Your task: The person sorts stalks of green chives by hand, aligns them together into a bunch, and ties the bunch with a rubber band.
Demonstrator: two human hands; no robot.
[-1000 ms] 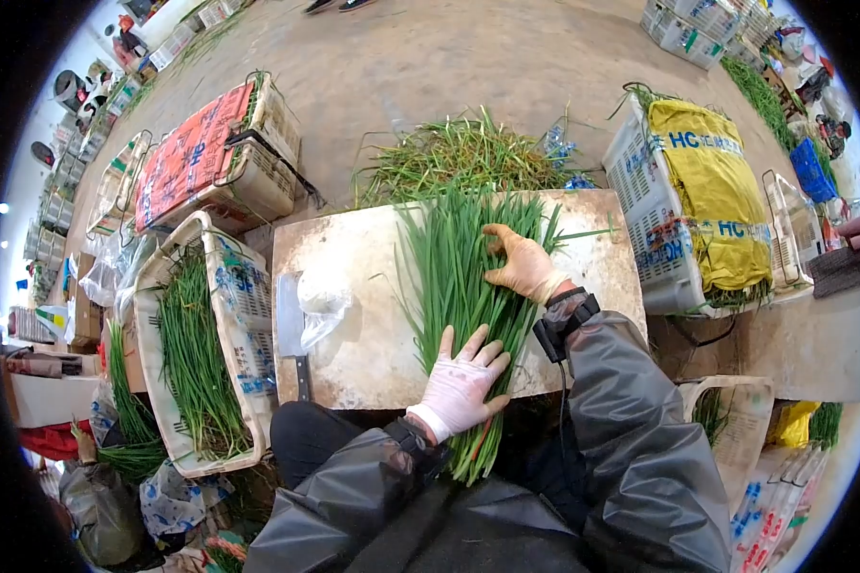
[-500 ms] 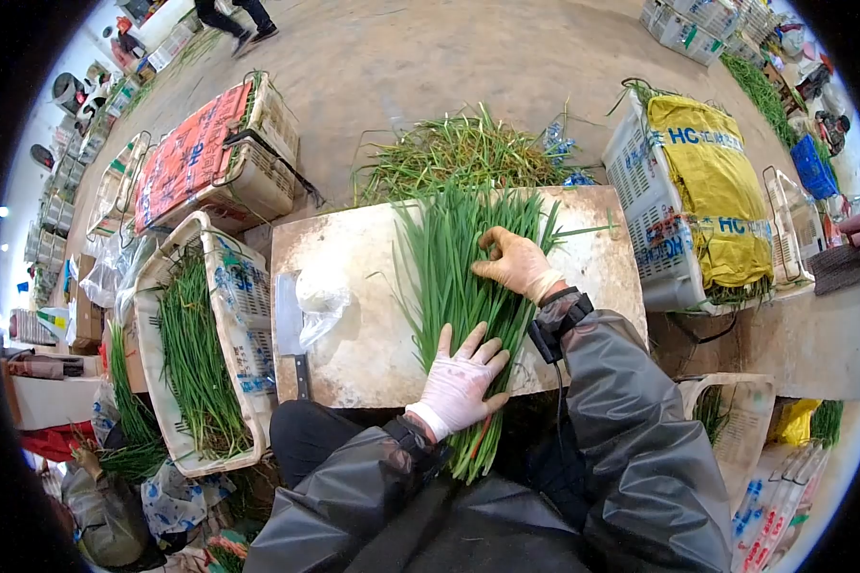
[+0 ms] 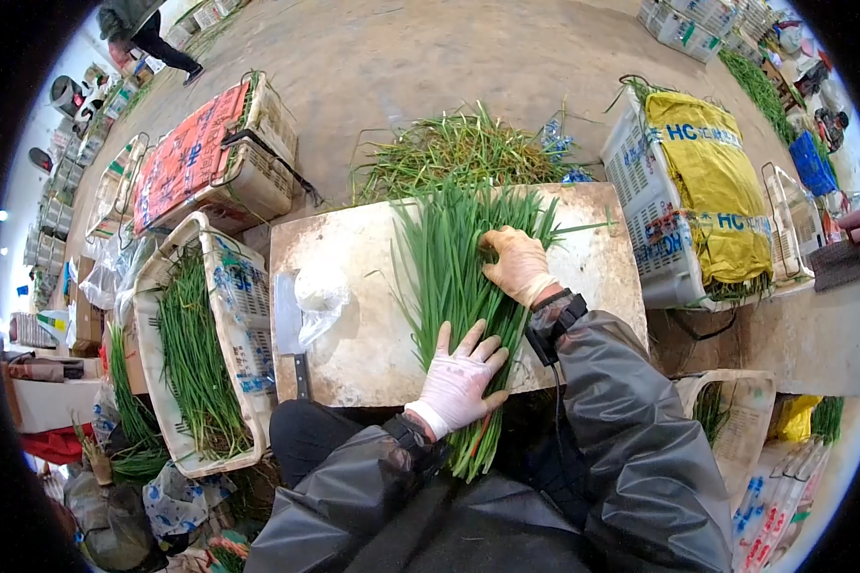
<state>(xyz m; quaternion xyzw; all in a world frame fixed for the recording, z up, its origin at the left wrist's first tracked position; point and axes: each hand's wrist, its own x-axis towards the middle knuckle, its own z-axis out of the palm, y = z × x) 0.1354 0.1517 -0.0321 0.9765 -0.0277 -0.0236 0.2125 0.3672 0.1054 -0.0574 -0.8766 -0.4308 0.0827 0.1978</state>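
Note:
A thick bundle of garlic chives (image 3: 449, 248) lies lengthwise on the pale, stained board (image 3: 363, 372), its cut ends hanging past the near edge. My left hand (image 3: 461, 377), in a thin white glove, rests flat across the lower stalks with fingers spread. Higher up, my gloved right hand (image 3: 520, 265) is curled at the bundle's right side, its fingertips closed on some leaves and partly hidden among them. To the left lie a knife with a dark handle (image 3: 302, 376) and a crumpled clear plastic bag (image 3: 323, 298) beside its blade.
Loose chive scraps (image 3: 459, 153) are heaped beyond the board. A white crate of chives (image 3: 197, 353) stands at left, an orange-covered crate (image 3: 191, 153) behind it. At right is a crate with a yellow cover (image 3: 707, 181). Another person (image 3: 153, 38) is at the far left.
My right hand has shifted slightly right, its fingers curling further into the leaves. My left hand stays put. The person in the background has moved left.

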